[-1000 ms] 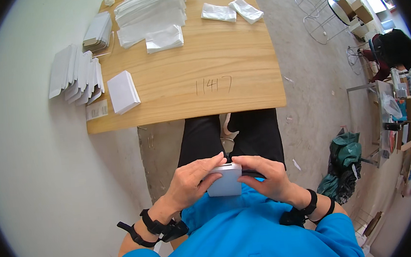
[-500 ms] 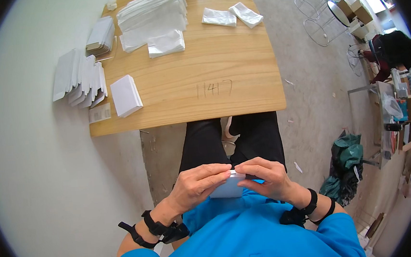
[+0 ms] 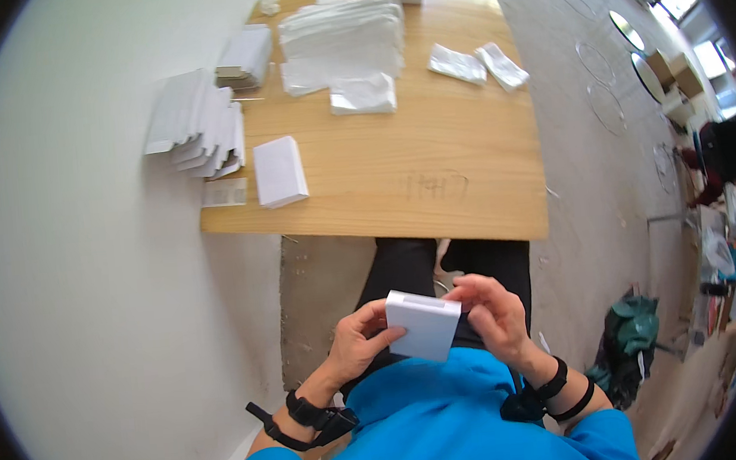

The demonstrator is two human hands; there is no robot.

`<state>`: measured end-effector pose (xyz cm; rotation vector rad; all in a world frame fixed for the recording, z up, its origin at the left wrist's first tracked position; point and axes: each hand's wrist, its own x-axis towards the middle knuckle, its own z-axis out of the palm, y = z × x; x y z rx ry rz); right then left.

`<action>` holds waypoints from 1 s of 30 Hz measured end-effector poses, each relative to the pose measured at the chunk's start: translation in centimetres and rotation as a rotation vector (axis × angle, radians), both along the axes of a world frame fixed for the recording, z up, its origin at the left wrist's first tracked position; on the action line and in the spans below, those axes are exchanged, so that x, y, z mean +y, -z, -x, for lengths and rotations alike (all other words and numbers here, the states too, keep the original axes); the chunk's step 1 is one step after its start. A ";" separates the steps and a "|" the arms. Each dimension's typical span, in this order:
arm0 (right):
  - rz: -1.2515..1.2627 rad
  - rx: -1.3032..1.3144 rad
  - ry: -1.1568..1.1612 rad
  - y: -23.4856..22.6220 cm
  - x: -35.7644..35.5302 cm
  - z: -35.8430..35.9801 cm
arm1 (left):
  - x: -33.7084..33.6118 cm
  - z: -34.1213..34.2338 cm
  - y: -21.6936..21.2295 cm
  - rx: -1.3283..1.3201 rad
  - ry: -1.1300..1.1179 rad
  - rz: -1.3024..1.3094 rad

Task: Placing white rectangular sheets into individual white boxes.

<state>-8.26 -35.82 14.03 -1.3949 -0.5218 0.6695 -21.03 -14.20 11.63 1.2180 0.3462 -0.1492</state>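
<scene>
A small white box (image 3: 426,333) is held over my lap, its narrow top end turned up. My left hand (image 3: 361,343) grips its left side, the thumb lying on the broad face. Beside the box's upper right corner is my right hand (image 3: 496,319), its fingers loosely bent and apart, slightly blurred. Whether its fingertips touch the box I cannot tell. On the table, near its front left, another white box (image 3: 279,172) lies flat.
The wooden table (image 3: 478,195) carries stacked white sleeves (image 3: 340,42), two folded white pieces (image 3: 457,63), flat white cartons (image 3: 196,127) by the wall and more stacked cartons (image 3: 244,56). Green and black bags (image 3: 631,335) lie on the floor at right. A person (image 3: 717,155) sits at far right.
My right hand has come off the box's top edge and moved right. My left hand has tilted the box up, showing its top end and broad face. The head view has shifted.
</scene>
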 end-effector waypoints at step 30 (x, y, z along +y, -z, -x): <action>0.453 -0.025 -0.001 9.3 31.6 -9.5 | 23.3 -12.6 8.8 0.090 -0.758 -0.795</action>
